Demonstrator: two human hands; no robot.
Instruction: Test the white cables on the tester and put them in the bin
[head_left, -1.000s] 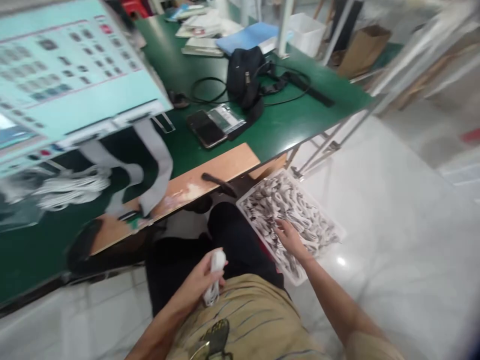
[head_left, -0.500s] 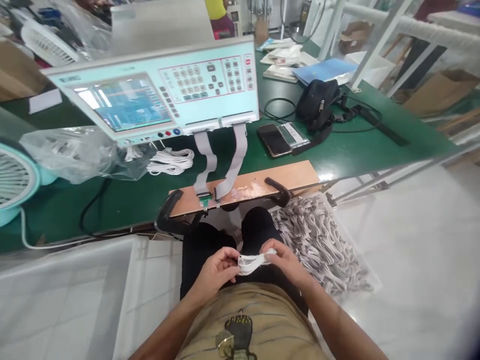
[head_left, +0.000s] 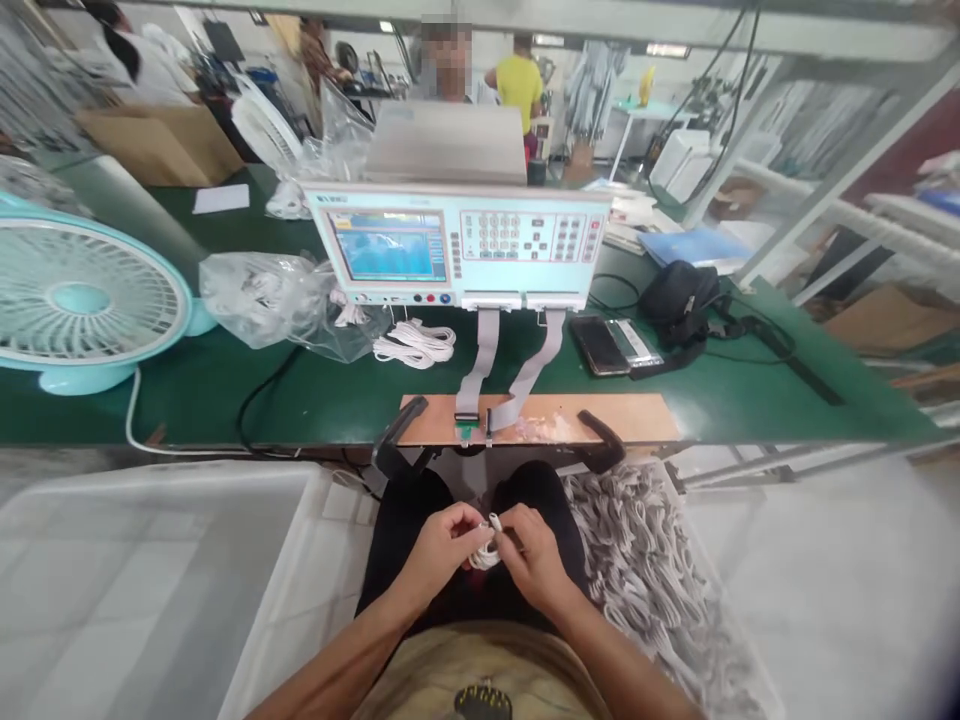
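A coiled white cable (head_left: 485, 556) is held over my lap between both hands. My left hand (head_left: 450, 545) is closed on its left side, with thumb and fingers pinched together. My right hand (head_left: 531, 550) grips the other side, and a small white cable end (head_left: 495, 522) sticks up near its fingertips. Beyond the hands, a wooden board (head_left: 577, 418) lies along the table's front edge. On the board is a small green connector board (head_left: 466, 433), joined by grey ribbon cables (head_left: 486, 350) to a tester with a screen (head_left: 390, 250).
Right of my legs stands a bin full of bundled cables (head_left: 645, 560); at left is a white tub (head_left: 285, 540). Black clamps (head_left: 397, 440) hold the board. A fan (head_left: 82, 295), plastic bag (head_left: 262, 300), white cables (head_left: 415, 343) and phone (head_left: 600, 345) sit on the green table (head_left: 345, 405). People are behind.
My hands have drawn closer together, and the white cable, stretched sideways before, is now a rounder coil with one end upright. The camera view has tilted up and turned left.
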